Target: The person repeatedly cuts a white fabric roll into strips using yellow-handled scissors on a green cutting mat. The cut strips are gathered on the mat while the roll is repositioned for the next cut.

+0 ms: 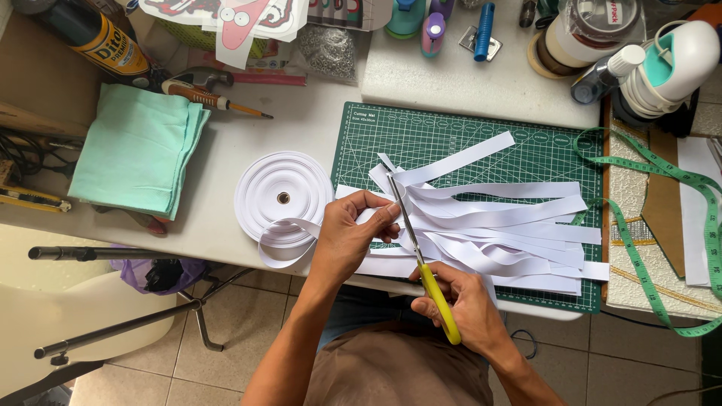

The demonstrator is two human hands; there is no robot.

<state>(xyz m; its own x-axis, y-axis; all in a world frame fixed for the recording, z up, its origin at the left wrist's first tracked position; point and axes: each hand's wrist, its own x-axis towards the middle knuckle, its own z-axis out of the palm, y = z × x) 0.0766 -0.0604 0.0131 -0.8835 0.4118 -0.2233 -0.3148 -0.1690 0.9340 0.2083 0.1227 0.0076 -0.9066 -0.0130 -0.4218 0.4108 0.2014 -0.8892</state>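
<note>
While left hand (353, 237) pinches white ribbon strip (376, 204) off white ribbon roll (283, 197), right hand (462, 301) grips yellow-handled scissors (421, 259), blades at strip; cut white strips (511, 225) piled on green cutting mat (451, 135), white table (248, 135).

At the centre of the frame the left hand (352, 234) pinches a white ribbon (295, 242) that runs from a roll (282, 192) at centre left. The right hand (460, 299) grips yellow-handled scissors (421, 259), blades around the ribbon. Cut white strips (504, 225) lie piled on a green cutting mat (466, 135). A folded mint cloth (139, 150) lies upper left; a green measuring tape (639, 256) curls at the right.
</note>
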